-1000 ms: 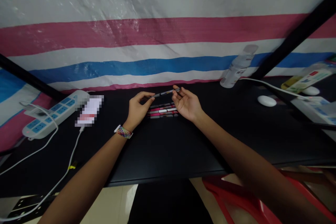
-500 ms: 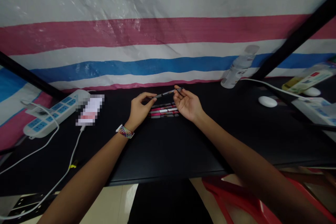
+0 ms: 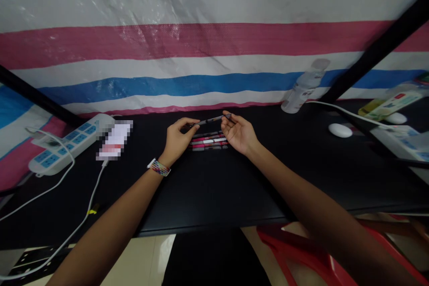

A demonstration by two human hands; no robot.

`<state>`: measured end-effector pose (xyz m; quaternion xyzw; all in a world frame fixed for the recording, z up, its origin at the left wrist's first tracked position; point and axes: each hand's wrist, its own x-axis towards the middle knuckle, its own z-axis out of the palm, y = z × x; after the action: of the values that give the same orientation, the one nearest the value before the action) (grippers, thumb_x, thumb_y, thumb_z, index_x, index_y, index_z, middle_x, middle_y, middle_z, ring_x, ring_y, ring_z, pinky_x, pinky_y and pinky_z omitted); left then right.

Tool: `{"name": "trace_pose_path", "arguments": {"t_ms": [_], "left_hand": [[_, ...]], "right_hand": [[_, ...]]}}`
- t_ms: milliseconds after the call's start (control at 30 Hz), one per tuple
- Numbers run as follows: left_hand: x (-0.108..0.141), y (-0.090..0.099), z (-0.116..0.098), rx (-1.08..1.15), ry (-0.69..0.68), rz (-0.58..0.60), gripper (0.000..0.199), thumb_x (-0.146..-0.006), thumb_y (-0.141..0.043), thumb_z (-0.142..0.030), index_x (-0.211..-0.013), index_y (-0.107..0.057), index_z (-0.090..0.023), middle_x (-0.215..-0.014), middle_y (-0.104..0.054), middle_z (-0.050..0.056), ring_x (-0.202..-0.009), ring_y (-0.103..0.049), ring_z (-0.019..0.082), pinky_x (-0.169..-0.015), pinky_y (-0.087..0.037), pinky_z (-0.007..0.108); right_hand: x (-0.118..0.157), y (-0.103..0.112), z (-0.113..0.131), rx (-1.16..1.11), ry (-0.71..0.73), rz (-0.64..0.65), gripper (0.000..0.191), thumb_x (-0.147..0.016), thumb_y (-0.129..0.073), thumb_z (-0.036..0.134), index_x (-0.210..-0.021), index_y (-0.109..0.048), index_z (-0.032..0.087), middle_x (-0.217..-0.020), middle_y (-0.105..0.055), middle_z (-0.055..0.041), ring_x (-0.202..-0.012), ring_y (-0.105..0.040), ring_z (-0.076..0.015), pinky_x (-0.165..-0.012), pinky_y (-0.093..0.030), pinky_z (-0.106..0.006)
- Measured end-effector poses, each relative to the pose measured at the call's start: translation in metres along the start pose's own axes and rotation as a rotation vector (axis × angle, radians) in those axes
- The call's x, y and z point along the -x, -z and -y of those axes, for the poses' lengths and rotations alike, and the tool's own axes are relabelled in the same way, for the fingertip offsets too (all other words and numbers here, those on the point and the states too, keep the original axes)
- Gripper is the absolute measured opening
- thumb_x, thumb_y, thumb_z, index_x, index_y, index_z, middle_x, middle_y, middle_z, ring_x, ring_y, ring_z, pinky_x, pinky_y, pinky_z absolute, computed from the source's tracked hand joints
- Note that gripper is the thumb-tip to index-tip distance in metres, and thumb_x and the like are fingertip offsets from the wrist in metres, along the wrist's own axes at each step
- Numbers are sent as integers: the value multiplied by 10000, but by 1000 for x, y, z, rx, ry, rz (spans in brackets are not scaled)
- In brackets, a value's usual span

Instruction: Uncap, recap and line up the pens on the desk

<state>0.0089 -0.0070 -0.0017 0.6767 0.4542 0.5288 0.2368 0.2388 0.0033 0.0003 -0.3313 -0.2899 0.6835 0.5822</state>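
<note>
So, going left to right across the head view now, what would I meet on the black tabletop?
White power strip with blue sockets → left hand → row of pink, white and dark pens → right hand → clear plastic bottle → white oval object.

- Black table, its surface dimly lit
- Behind the table, a blue, white and pink striped sheet, creased and glossy
- Below the table's front edge, pale tiled floor
- Beside the floor, under the table's right front, red plastic chair
</note>
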Motion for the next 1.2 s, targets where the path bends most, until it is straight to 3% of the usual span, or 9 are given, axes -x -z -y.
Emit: {"name": "trace_pose_path", "arguments": {"t_ms": [133,300,467,567,667,833,1000,1200], "left_hand": [[-1,2,2,1,25,6,135,-951,-767,-350,-1008,-832,-245,-992,-840,57,-884,-748,233,-864,-591,399],[-2,2,7,-13,66,60,244,-1008,-686,-406,-866,-786,-235,-815,-790,33,-806,-702,221,-811,-557,368],[-1,2,9,-95,8,54,122,-944,-770,-337,-1010,-825,-251,-1011,-829,59,-935,-713,251,-893,-551,409],[-1,2,10,-190,-28,30,73,-940,-769,-287,-969,-835,-275,-1010,-836,53,-970,-703,275,-925,-537,446],[-1,3,14,-229,-2,32,71,-923,-771,-257,-932,-836,-284,-976,-836,45,-951,-702,286,-913,-532,452],[-2,3,22,-295,-1,113,70,-897,-775,-260,-884,-839,-286,-930,-821,57,-901,-678,294,-900,-514,456],[-1,1,28,-326,-42,107,75,-866,-757,-284,-833,-824,-281,-845,-756,63,-862,-615,287,-909,-496,462],[1,-1,28,-382,-59,130,116,-898,-700,-237,-865,-807,-266,-882,-741,72,-897,-605,291,-952,-467,474]], "right_hand": [[3,-1,4,191,55,40,297,-914,-695,434,-1082,-793,210,-970,-793,-104,-871,-744,-239,-820,-658,-400],[-2,5,-1,422,274,-3,263,-789,-878,463,-835,-776,225,-776,-723,-37,-637,-620,-160,-590,-528,-316],[-10,14,-5,628,299,-44,295,-828,-815,493,-737,-763,217,-707,-718,-42,-549,-512,-129,-509,-396,-288],[-11,18,-5,756,328,-55,261,-879,-754,463,-785,-794,223,-726,-733,-44,-583,-540,-157,-562,-427,-312],[-8,19,-4,973,471,-75,165,-898,-715,322,-931,-856,245,-871,-779,-52,-745,-647,-210,-735,-522,-367],[-4,22,-8,1319,543,-16,329,-907,-590,108,-974,-879,249,-969,-750,-75,-798,-656,-221,-798,-520,-398],[-3,22,-9,1376,527,-3,390,-907,-549,53,-989,-874,253,-1036,-759,-82,-895,-692,-247,-835,-525,-407],[0,19,-7,1404,512,-16,331,-922,-588,101,-999,-877,242,-1036,-756,-84,-797,-654,-219,-762,-498,-391]]}}
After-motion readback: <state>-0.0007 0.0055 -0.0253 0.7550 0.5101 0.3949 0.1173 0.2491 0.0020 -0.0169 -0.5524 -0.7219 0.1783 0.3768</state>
